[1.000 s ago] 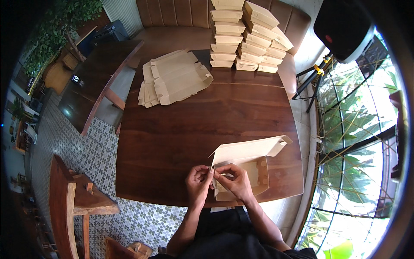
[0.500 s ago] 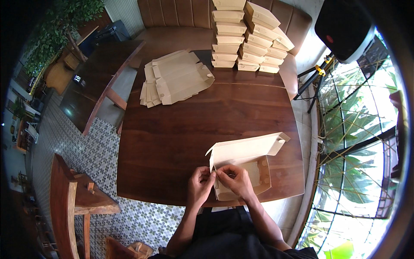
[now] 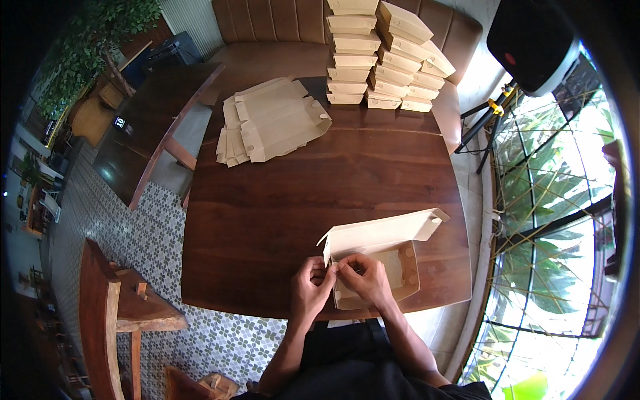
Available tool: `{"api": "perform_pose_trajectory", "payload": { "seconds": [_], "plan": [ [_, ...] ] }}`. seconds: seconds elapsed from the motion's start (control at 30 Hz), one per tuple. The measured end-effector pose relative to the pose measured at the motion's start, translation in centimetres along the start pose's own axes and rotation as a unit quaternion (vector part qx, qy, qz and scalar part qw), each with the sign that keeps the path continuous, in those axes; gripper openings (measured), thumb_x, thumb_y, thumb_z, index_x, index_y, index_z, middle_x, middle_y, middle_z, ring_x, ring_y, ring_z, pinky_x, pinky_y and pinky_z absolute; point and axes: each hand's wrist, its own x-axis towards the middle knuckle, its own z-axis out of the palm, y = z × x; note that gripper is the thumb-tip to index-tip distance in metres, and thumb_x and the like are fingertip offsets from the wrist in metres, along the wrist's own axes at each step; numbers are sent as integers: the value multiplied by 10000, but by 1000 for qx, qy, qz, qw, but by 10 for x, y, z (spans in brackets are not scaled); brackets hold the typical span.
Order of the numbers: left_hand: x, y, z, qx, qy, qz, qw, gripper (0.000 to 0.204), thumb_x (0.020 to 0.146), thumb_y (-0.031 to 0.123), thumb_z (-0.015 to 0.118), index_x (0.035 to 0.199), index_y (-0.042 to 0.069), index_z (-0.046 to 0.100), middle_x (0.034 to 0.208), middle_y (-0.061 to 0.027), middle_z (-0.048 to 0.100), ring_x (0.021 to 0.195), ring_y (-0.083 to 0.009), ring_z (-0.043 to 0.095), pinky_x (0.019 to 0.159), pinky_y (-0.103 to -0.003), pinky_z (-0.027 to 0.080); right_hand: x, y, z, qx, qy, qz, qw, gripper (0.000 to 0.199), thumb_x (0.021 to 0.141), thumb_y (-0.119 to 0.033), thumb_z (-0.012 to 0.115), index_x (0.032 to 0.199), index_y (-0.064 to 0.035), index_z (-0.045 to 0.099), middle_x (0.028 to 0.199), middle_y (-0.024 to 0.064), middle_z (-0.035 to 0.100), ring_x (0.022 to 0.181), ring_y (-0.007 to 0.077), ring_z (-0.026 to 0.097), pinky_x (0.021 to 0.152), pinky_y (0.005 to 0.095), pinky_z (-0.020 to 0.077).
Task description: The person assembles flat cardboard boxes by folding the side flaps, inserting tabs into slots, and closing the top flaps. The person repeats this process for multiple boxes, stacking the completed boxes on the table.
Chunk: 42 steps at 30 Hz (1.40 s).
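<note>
A brown cardboard box (image 3: 395,279) stands at the near edge of the wooden table, its lid (image 3: 383,231) raised and leaning away from me. At its left end, my left hand (image 3: 311,288) pinches the corner of the cardboard from outside. My right hand (image 3: 365,279) reaches over the tray part, thumb and fingers closed on the same left corner. The two hands' fingertips meet there and hide the flap between them. The box's right end wall is upright, with rounded tabs showing inside.
Flat, unfolded box blanks (image 3: 277,123) lie piled at the table's far left. Several folded boxes (image 3: 353,61) stand in tall stacks at the far right. A brown bench (image 3: 273,63) runs behind the wooden table (image 3: 293,200); a black tripod (image 3: 490,120) stands right.
The raised lid has tipped slightly lower and away. Both hands stay at the left corner, with only a small shift of the fingers.
</note>
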Motion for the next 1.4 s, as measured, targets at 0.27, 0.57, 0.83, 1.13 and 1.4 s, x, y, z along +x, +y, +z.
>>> {"api": "perform_pose_trajectory", "payload": {
  "seconds": [0.27, 0.57, 0.83, 1.13, 1.4],
  "plan": [
    [-2, 6, -2, 45, 16, 9, 999, 228, 1020, 127, 767, 1144, -50, 694, 1003, -110, 764, 894, -127, 721, 777, -289, 594, 2, 2, -1, 21, -7, 29, 999, 289, 1011, -260, 769, 1061, 25, 776, 775, 41, 739, 701, 60, 637, 615, 259, 502],
    [1, 8, 0, 56, 25, 12, 998, 176, 1012, 100, 764, 1079, -54, 713, 936, -98, 775, 845, -108, 726, 747, -274, 586, -5, -16, -5, -55, 45, -83, 994, 252, 988, -206, 771, 1117, 10, 787, 878, 129, 806, 782, 151, 753, 694, 333, 593],
    [21, -2, -13, 30, 74, 55, 995, 125, 986, 45, 753, 1039, -66, 733, 902, -115, 797, 825, -133, 774, 740, -284, 614, -21, -63, -86, -49, 309, -242, 918, 211, 941, -20, 803, 1150, -20, 778, 1001, 100, 785, 824, 165, 743, 736, 302, 601],
    [30, 17, -45, 74, 33, 15, 997, 190, 996, 119, 765, 1073, -52, 733, 946, -140, 801, 852, -169, 781, 753, -328, 617, 38, -52, -113, 23, 227, -187, 956, 279, 1005, -162, 811, 1179, 44, 740, 1044, 66, 771, 968, 116, 707, 862, 283, 576],
    [-26, 119, -34, 126, 32, 109, 986, 243, 1063, 191, 714, 1120, -43, 739, 955, -148, 799, 828, -171, 769, 698, -295, 595, 28, -42, -101, 23, 253, -204, 945, 233, 1010, -160, 802, 1085, 55, 754, 976, 75, 790, 928, 110, 722, 862, 284, 579]
  ]
}}
